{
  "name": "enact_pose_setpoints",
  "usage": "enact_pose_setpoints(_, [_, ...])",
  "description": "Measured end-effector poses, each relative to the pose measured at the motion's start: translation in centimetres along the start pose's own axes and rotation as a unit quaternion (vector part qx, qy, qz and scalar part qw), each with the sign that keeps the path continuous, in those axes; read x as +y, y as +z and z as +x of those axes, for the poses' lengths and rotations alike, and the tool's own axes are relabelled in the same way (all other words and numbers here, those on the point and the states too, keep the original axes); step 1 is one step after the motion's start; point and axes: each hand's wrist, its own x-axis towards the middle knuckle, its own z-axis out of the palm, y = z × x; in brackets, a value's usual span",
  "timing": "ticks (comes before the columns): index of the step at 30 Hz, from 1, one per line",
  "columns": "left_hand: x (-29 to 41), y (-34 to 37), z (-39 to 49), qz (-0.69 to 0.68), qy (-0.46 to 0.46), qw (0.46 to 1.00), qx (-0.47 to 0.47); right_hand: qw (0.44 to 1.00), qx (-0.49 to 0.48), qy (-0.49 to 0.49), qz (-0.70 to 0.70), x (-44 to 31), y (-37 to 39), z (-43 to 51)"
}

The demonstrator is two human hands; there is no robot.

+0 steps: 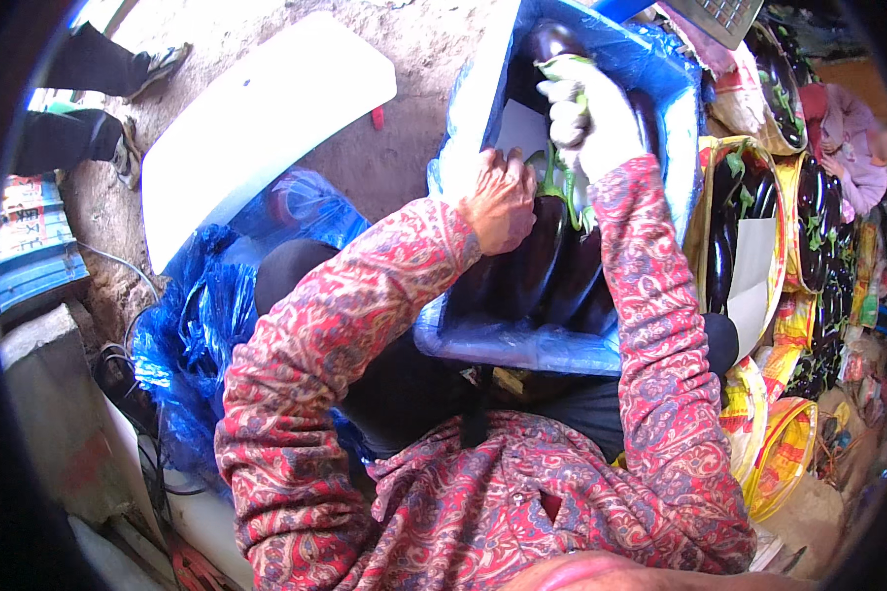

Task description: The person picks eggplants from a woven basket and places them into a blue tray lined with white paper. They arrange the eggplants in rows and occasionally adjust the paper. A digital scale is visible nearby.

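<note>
A box lined with blue plastic film [532, 356] stands in front of me, with several dark purple eggplants [543, 251] lying side by side in it, green stems pointing away from me. My right hand [599, 118], in a white glove, is closed around the green stem end of an eggplant [554, 41] at the box's far end. Bare and curled, my left hand [499, 203] is at the left side of the box, beside the stems and a pale sheet [521, 129]. Its fingertips are hidden, so whether it holds anything is unclear.
A white lid-like panel [266, 133] and crumpled blue plastic film [207, 310] lie to the left. Eggplant-filled baskets with yellow-red lining [780, 244] line the right, where another person [854, 140] sits. Someone's legs [81, 140] show at upper left. Cables [129, 354] run at left.
</note>
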Motion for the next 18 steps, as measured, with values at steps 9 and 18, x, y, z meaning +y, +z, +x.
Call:
enact_pose_setpoints(9, [-0.7, 1.4, 1.2, -0.101, -0.017, 0.994, -0.031, 0.998, -0.038, -0.051, -0.014, -5.5, -5.4, -9.0])
enact_pose_setpoints(18, [-0.9, 0.2, 1.8, -0.14, -0.048, 0.98, -0.133, 0.993, -0.033, -0.065, 0.09, -6.7, -14.3, -16.8])
